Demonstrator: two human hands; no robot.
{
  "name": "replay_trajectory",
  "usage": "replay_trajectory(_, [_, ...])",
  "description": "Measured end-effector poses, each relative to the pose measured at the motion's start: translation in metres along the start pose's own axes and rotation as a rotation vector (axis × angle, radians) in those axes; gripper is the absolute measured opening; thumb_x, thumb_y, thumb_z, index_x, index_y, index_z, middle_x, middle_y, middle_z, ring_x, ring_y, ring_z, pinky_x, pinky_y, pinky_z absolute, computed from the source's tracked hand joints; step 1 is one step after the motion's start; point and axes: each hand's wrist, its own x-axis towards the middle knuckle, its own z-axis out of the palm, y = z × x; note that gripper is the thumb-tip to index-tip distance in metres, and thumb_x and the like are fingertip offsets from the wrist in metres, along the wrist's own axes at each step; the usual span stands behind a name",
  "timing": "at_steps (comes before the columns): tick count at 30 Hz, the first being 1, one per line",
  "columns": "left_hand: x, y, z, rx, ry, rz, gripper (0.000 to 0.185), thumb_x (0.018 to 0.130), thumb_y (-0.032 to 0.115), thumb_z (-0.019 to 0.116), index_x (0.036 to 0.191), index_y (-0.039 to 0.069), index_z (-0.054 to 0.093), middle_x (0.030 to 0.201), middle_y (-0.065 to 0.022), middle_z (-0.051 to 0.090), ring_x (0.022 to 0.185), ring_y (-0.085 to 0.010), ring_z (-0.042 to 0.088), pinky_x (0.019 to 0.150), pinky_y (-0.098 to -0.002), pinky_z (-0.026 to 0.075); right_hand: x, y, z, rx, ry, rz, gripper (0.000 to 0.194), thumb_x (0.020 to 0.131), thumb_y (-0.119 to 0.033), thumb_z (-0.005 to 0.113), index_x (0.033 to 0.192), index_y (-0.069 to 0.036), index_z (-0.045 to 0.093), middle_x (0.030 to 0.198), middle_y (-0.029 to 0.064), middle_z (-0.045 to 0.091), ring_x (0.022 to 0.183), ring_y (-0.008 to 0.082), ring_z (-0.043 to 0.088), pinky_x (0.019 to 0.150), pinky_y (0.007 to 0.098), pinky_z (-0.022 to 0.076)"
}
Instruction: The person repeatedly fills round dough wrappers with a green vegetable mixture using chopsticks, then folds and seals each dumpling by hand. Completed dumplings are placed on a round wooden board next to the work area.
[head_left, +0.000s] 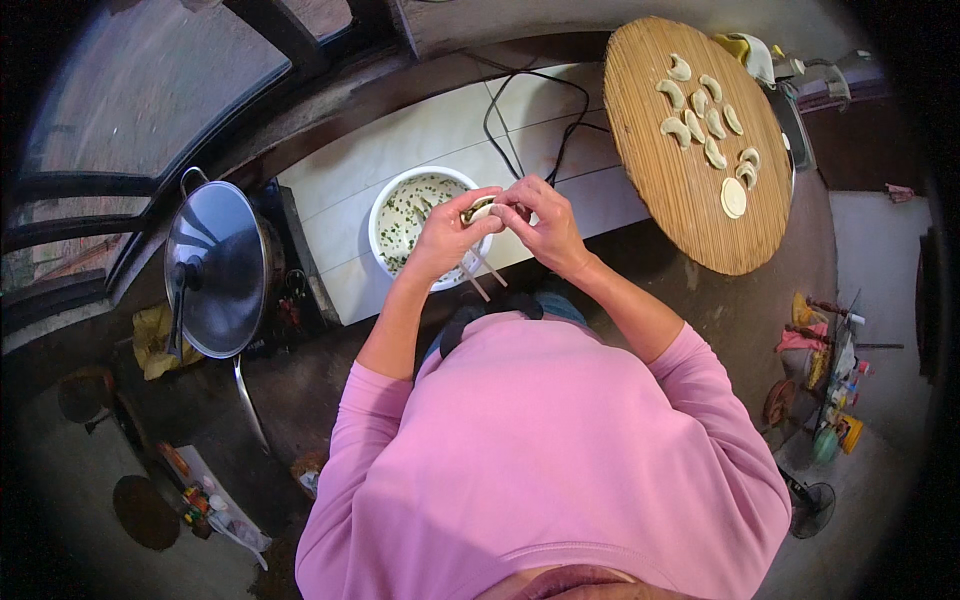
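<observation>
Between my two hands is a dumpling (478, 213), its wrapper partly folded around green filling. My left hand (450, 236) supports it from the left, above the rim of a white bowl (376, 244). The fingertips of my right hand (544, 225) pinch its edge from the right. Chopped green filling (401, 217) clings to the inside of the bowl, and a pair of chopsticks (480, 276) leans out over its near rim. To the right, a round wooden board (645, 150) carries several folded dumplings (715, 124) and flat round wrappers (733, 198).
A tiled counter (330, 195) lies under the bowl, with a black cable (487, 112) looped behind my hands. At left stands a wok with a glass lid (225, 277), its long handle pointing towards me. The board overhangs the counter's front edge. A window (165, 82) is at upper left.
</observation>
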Motion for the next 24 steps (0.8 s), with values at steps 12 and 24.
replay_trajectory(12, [-0.009, -0.003, -0.006, 0.160, 0.053, 0.047, 0.031, 0.101, 0.008, 0.064, 0.129, -0.006, 0.065, 0.110, -0.0092, 0.073, 0.103, -0.0153, 0.070, 0.095, -0.0309, 0.057, 0.025, -0.002, -0.006, -0.052, -0.204, -0.123, 0.015, 0.089, -0.013, 0.075, 0.100, -0.003, 0.071, 0.094, 0.0111, 0.063, 0.086, 0.0286, 0.065, 0.074, 0.0380, 0.0527])
replay_trajectory(24, [-0.025, -0.010, -0.023, 0.133, 0.238, 0.046, 0.029, 0.099, 0.012, 0.069, 0.122, -0.005, 0.067, 0.100, -0.0084, 0.074, 0.090, -0.0144, 0.071, 0.083, -0.0286, 0.057, 0.044, 0.003, 0.024, -0.173, -0.291, -0.388, 0.014, 0.092, -0.013, 0.070, 0.103, -0.004, 0.072, 0.095, 0.0121, 0.065, 0.095, 0.0316, 0.063, 0.079, 0.0397, 0.0533])
